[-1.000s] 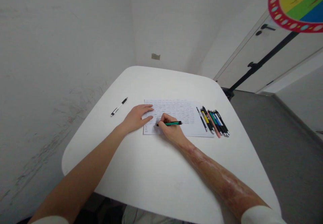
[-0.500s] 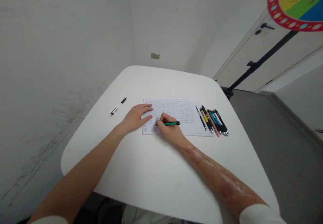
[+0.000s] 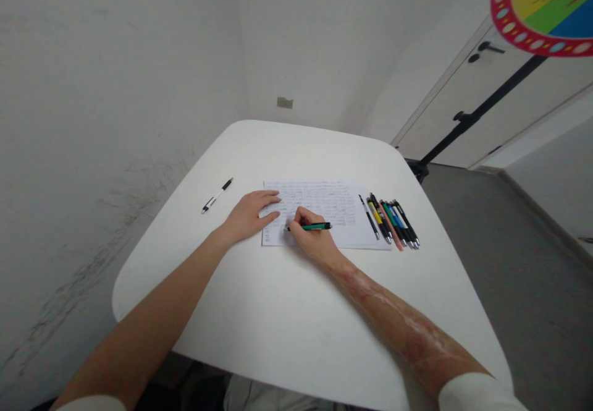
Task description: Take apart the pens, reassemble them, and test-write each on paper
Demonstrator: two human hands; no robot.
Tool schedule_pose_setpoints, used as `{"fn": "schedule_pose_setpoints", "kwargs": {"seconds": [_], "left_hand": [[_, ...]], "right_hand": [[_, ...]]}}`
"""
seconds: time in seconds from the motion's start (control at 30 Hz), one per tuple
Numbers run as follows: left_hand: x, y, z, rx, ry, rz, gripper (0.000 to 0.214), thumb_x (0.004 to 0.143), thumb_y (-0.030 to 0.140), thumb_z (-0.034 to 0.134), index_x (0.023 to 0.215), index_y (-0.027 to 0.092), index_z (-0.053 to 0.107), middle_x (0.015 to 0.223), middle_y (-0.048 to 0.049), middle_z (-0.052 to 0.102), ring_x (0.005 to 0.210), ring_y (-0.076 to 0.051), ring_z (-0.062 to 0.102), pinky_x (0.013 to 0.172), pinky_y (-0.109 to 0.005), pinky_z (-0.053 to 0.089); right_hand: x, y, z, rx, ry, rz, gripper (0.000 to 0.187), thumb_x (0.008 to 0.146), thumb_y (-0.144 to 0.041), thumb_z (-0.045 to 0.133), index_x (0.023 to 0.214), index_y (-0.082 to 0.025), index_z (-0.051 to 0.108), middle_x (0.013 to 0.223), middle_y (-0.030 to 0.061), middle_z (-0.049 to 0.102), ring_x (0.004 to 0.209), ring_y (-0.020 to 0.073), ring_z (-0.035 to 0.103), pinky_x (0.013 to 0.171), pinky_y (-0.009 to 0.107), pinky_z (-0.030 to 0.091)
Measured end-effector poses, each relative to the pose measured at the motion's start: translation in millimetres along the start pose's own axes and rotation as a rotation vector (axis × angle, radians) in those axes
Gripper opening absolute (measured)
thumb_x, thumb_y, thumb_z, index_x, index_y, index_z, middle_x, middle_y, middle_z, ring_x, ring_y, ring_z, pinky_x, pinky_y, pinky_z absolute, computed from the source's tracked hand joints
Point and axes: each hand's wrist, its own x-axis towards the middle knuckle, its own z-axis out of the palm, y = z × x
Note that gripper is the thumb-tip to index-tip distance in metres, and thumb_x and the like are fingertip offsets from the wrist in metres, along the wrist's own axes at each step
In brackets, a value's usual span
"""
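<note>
A sheet of paper (image 3: 365,237) covered in rows of handwriting lies on the white table (image 3: 278,312). My right hand (image 3: 315,235) is closed round a green and black pen (image 3: 315,227), its tip at the lower left part of the sheet. The pen leans low, with its black end pointing right. My left hand (image 3: 252,215) rests flat on the left edge of the paper, fingers spread and holding nothing. Over the sheet's right side lies a thin black pen (image 3: 369,217), beside a row of several pens (image 3: 393,224) in yellow, pink, green, blue and black.
A white and black pen (image 3: 217,196) lies on the table to the left of my left hand. Walls stand close at the left and behind the table. At the right are a colourful wheel (image 3: 551,9) on a black stand (image 3: 482,111) and a door (image 3: 445,139).
The pen in my right hand has shifted very slightly to the right along the paper. My left hand and the other pens stay where they were.
</note>
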Motion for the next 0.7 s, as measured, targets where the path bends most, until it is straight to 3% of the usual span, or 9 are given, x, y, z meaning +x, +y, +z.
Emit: {"fn": "schedule_pose_setpoints", "kwargs": {"seconds": [0.7], "left_hand": [[-0.9,-4.2,2.2,0.012,0.002,-0.012,0.039,0.104,0.046,0.068,0.138,0.029,0.074,0.155,-0.0062,0.068,0.145,-0.030,0.062,0.127,-0.056,0.045]], "right_hand": [[-0.4,-2.1,-1.3,-0.003,0.020,0.007,0.022,0.083,-0.026,0.059,0.067,-0.026,0.044,0.059,-0.0055,0.044,0.060,0.0151,0.039,0.060,0.033,0.028]]}}
